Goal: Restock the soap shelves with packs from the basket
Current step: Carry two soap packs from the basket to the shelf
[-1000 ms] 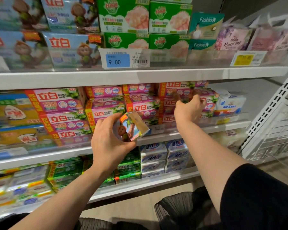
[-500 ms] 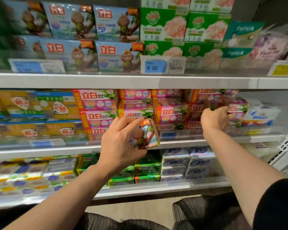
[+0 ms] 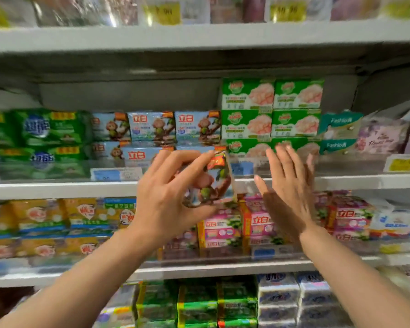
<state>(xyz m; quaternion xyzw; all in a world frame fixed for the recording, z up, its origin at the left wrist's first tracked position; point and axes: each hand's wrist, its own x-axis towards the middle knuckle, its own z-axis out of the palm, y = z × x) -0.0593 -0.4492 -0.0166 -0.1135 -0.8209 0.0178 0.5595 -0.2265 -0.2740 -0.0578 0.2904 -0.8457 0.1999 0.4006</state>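
One soap pack, light blue with a monkey printed on it, sat pinched between the thumb and fingers of the left hand, raised in front of the shelf edge that carried matching monkey packs. The right hand was beside it at about three o'clock, fingers straight and spread, holding nothing, its palm turned toward the pack. The step in hand looked like placing this pack on its own row. The next move probably called for lifting it toward twelve o'clock, over the clear front rail, and seating it on or beside the matching stack, with the free hand perhaps steadying it. At one o'clock stood green boxes; at nine o'clock, green wrapped packs. Below, at five o'clock, lay pink packs, and yellow ones at eight o'clock. Motion blur hid the price labels. No basket showed.
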